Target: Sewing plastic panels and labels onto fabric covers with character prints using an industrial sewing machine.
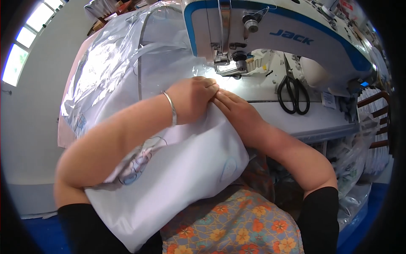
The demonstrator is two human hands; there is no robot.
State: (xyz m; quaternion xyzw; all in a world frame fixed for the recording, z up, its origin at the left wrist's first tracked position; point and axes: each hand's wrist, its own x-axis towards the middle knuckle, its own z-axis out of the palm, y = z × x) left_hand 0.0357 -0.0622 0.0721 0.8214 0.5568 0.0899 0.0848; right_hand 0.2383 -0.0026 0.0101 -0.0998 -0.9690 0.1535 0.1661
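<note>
Pale, smooth fabric (182, 169) with a printed pattern hangs from my hands over my lap. My left hand (192, 99), below a silver bangle (170, 108), pinches the fabric's edge in front of the sewing machine (270, 31). Fingers bent and pressed together, my right hand (237, 112) meets the left at the same edge. Both sets of fingertips lie just before the lit needle area (228, 70); the exact grip of the thumbs is hidden.
Black-handled scissors (292, 91) lie on the machine bed, right of my hands. Clear plastic sheeting (110, 63) covers the table at left. A wooden chair (376, 114) and plastic bags (357, 156) stand at the right. A floral apron (241, 224) covers my lap.
</note>
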